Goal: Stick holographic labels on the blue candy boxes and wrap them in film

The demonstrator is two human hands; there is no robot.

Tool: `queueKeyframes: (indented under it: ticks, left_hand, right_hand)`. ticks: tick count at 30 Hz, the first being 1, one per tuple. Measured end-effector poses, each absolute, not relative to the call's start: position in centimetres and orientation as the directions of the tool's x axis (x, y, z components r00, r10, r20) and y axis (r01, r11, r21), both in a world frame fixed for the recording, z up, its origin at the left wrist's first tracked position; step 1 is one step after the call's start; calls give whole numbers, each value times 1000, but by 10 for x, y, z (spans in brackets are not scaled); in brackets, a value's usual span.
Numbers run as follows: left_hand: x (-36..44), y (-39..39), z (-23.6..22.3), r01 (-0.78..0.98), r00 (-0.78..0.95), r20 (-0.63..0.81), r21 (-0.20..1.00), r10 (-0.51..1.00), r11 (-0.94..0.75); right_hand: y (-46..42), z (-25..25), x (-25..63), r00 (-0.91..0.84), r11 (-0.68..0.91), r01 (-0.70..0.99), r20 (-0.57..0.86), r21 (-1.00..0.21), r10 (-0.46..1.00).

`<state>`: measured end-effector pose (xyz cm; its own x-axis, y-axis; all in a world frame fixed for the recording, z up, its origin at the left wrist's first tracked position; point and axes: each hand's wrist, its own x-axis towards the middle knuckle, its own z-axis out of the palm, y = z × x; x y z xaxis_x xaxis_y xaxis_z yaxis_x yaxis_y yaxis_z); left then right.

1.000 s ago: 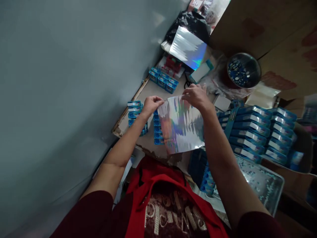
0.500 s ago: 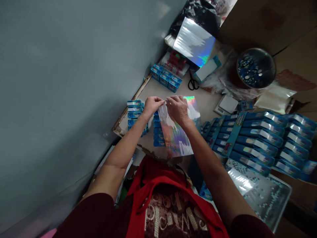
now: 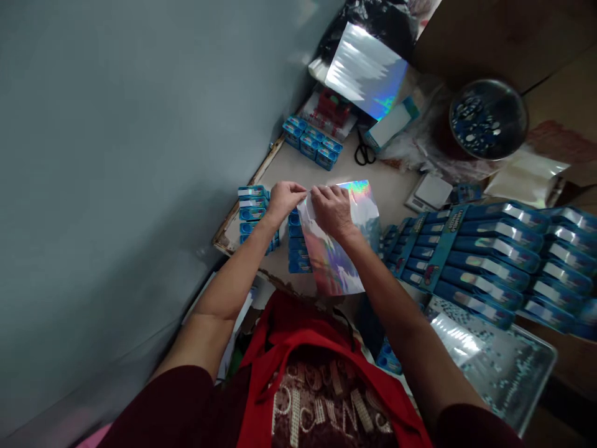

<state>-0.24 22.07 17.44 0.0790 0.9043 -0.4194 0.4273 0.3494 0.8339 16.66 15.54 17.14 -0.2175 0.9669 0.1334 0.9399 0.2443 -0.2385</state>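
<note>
A shiny holographic sheet (image 3: 342, 249) is held above the worktable (image 3: 326, 177) in front of me. My left hand (image 3: 285, 198) pinches its upper left corner, fingers closed. My right hand (image 3: 332, 210) lies over the top edge close beside the left one, fingers curled onto the sheet. A column of small blue boxes (image 3: 295, 246) sits under the sheet's left edge, and another stack of blue boxes (image 3: 252, 208) stands left of my left hand.
A grey wall fills the left side. Rows of blue packages (image 3: 485, 255) lie to the right. Behind them sit a round bowl of small parts (image 3: 487, 118), scissors (image 3: 361, 152), a second holographic sheet (image 3: 364, 68) and a group of blue boxes (image 3: 312, 143). A metal tray (image 3: 494, 367) is at lower right.
My right hand has slid left along the sheet's top edge until it is next to my left hand. The sheet now looks narrower. The view has shifted slightly.
</note>
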Motion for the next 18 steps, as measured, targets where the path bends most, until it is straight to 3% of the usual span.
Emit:
queueKeyframes:
  ticks: [12, 18]
  left_hand:
    - [-1, 213, 182, 386, 166, -380, 874, 910, 294]
    - [-8, 214, 179, 431, 188, -354, 868, 916, 247]
  right_hand:
    - [137, 166, 178, -63, 130, 911, 179, -391, 982]
    - [163, 175, 193, -163, 187, 859, 92, -477, 982]
